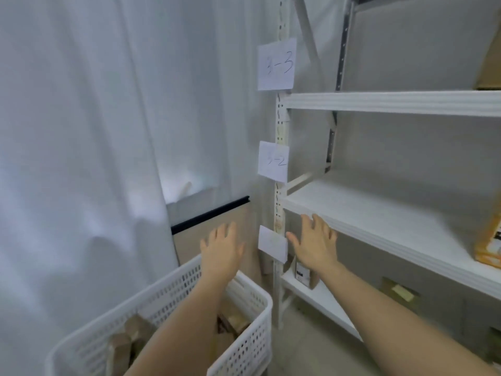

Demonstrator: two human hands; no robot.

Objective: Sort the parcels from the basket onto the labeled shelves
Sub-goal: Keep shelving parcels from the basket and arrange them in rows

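**Down Low by the Basket, 2 Bare Hands Reach Out**

Down at the bottom of the view sits a white basket (244, 346) with lots of little holes in its sides. Brown parcels (233, 321) lie inside it, some partly hidden behind the left arm. They look blurry, so I cannot count them.

Above the far rim of the basket is the left hand (221, 252). Its fingers (214, 234) are spread out straight and hold nothing. Just to its right is the right hand (315, 246). Its fingers (320, 222) are also spread out and hold nothing. This hand is in front of the edge of the middle shelf (379, 213), but I cannot tell if it touches it.

Between the 2 hands hangs a small white paper label (272, 244) on the shelf post (280, 126). Its writing is too faint to read.

Under the right hand, on the bottom shelf (320, 299), stands a small brown box (303, 275) with a white sticker.

Farther up the post is a second label (273, 161) that ends in 2. Higher still is a third label (276, 65) that says 3-3.

On the middle shelf, far to the right, stands a yellow and white parcel (488, 240). On the top shelf (393, 103), at the right edge of the view, is part of a brown box (490, 66).

Behind the basket, a white curtain (81, 131) hangs on the left.
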